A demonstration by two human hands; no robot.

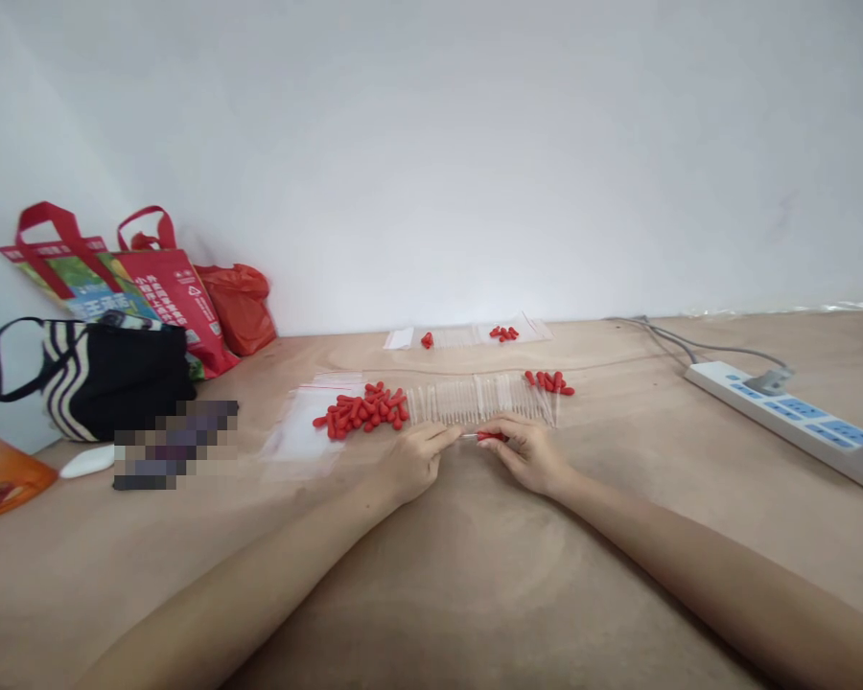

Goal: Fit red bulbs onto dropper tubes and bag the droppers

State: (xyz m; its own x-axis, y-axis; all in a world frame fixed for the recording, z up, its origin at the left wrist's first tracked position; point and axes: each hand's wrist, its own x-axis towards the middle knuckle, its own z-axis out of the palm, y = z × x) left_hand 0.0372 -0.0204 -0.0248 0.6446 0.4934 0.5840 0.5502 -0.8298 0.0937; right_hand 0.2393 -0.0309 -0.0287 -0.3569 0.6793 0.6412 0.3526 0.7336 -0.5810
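Resting on the worktop (pixel 475 575), both hands meet at centre, just below a row of clear tubes (pixel 481 401). Right hand (pixel 528 455): fingers pinched on a red cap (pixel 490 436) that is joined to a thin clear tube pointing toward 9 o'clock. Left hand (pixel 413 462): fingertips curled and touching the other end of that same tube; a grip is likely, but I cannot tell for certain. The cap sits between the two hands, touching the right fingertips, just at 6 o'clock of the tube row.

Caps pile (pixel 363 410): loose red caps heaped at 9 o'clock of the row, partly lying on a clear bag (pixel 294 436). A smaller cluster of caps (pixel 548 382) lies at the row's 1 o'clock end. Farther back at 12 o'clock, a second clear bag (pixel 467 335) carries a few more red pieces.

At 3 o'clock, well apart from the hands, a white power strip (pixel 791 422) with its cable runs along the worktop. At 9 o'clock, against the wall, stand a striped black bag (pixel 107 379), red shopping bags (pixel 165 287) and a red plastic bag (pixel 241 307). A white oval item (pixel 86 462) lies below the striped bag, and an orange packet (pixel 0 474) shows at the left edge. One patch beside the white item is blurred and unreadable.
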